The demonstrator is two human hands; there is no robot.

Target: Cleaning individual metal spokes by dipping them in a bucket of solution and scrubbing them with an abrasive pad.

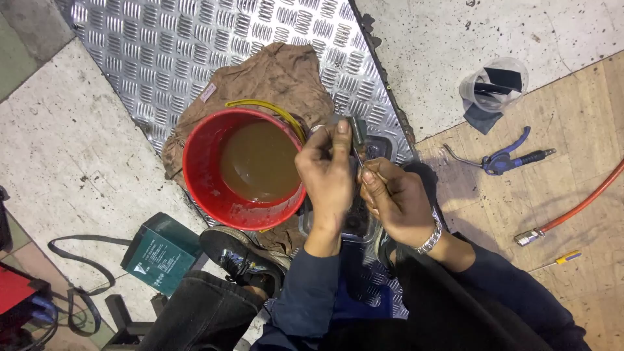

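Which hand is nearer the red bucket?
Left. The left hand is right beside the red bucket, at its rim; the right hand is farther off, beyond the left.

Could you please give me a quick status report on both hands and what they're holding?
Left hand pinching a small metal part. Right hand working a thin tool against it. Red bucket of brown liquid just beside; nothing blocking.
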